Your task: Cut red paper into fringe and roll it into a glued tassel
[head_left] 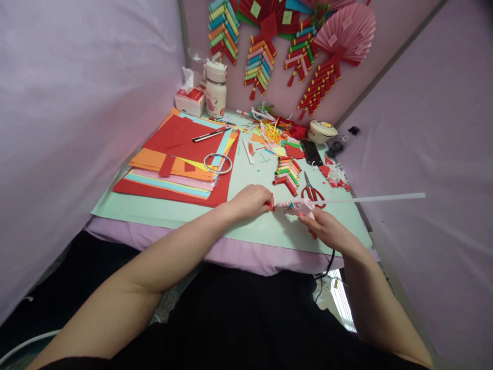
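Note:
My left hand [250,201] rests on the pale green mat [250,226] with its fingers pinched on a small red paper piece [271,202]. My right hand [327,228] grips a pink hot glue gun [298,206], its nozzle pointing left and almost touching the red piece. A long white glue stick [377,198] juts from the gun's back toward the right. Red-handled scissors [313,191] lie just behind the gun. A bundle of small coloured paper rolls [287,172] lies farther back.
A stack of coloured paper sheets [181,164] fills the left of the mat, with a tape ring [217,163] and a pen on it. Paper scraps, a phone [311,152], a bowl [321,131], a tissue box [190,100] and a bottle [215,90] stand behind. Paper decorations hang on the wall.

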`<state>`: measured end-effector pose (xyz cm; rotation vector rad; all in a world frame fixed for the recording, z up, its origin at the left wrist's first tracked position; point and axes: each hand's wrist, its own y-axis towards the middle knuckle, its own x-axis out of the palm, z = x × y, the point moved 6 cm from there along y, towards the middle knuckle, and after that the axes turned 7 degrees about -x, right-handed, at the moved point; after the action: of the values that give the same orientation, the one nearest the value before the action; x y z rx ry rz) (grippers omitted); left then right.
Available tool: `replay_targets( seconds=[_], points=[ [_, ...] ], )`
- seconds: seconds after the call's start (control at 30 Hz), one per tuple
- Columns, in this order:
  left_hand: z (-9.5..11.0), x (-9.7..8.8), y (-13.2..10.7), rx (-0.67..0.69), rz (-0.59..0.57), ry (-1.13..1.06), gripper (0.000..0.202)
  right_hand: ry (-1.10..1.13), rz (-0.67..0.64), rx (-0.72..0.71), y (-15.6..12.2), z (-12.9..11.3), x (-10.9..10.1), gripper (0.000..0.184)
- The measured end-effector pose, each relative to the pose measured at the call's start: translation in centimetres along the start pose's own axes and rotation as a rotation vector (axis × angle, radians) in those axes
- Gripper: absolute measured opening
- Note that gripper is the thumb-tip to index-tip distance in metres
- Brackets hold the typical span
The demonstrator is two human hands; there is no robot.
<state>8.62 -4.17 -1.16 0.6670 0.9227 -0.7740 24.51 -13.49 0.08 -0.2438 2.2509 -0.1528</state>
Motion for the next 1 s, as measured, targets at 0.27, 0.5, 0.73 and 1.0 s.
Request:
replay_targets(
  seconds=[0.27, 0.5, 0.73, 1.0],
  points=[
    [0.1, -0.1, 0.0, -0.009, 0.003, 0.0, 0.015, 0.004, -0.013, 0.007, -0.1, 0.0, 0.0, 0.039],
    [0.0, 0.0, -0.1, 0.001, -0.001, -0.014, 0.015, -0.003, -0.032, -0.012, 0.0, -0.2, 0.1, 0.039],
    [0.0, -0.1, -0.1, -0.013, -0.001, 0.003, 0.014, -0.02, -0.048, 0.002, 0.0, -0.3, 0.0, 0.039],
    [0.0, 0.0, -0.1, -0.003, 0.007, -0.009, 0.013, -0.098, -0.006, -0.038, 0.2, -1.6, -1.1, 0.035]
  ],
)
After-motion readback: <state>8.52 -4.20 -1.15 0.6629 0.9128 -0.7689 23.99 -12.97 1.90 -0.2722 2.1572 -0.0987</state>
